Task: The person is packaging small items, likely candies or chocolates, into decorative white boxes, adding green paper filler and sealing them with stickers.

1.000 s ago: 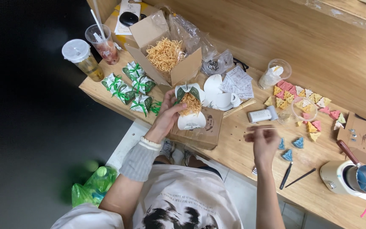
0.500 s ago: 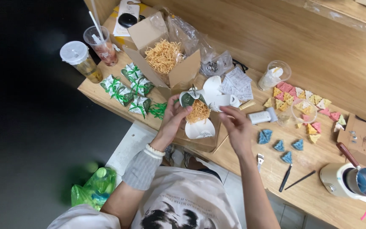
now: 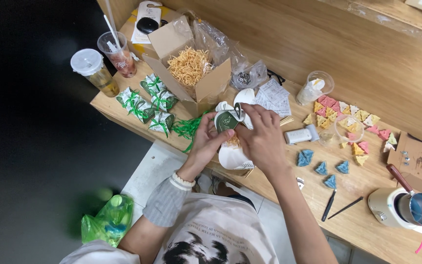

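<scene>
A small white paper gift box [image 3: 234, 157] with green leaf print and curved flaps sits between both my hands at the table's front edge. Orange paper shreds show inside it. My left hand [image 3: 207, 142] cups its left side. My right hand [image 3: 263, 138] covers its top right, its fingers pinching a flap near the leaf-printed panel [image 3: 226, 120]. Several finished boxes tied with green ribbon [image 3: 148, 101] lie to the left. An open cardboard carton of orange shreds [image 3: 189, 66] stands just behind.
Two plastic drink cups [image 3: 104, 63] stand at the far left corner. Pink, yellow and blue triangular pieces [image 3: 348, 122] are spread on the right, with a white tube [image 3: 301, 135], loose green ribbon [image 3: 189, 128], two dark tools [image 3: 335, 208] and a small pot [image 3: 406, 208]. A green bag [image 3: 108, 222] lies on the floor.
My right hand came in from the right side of the table onto the box. The box moved slightly toward me, and its flaps now fold over the shreds.
</scene>
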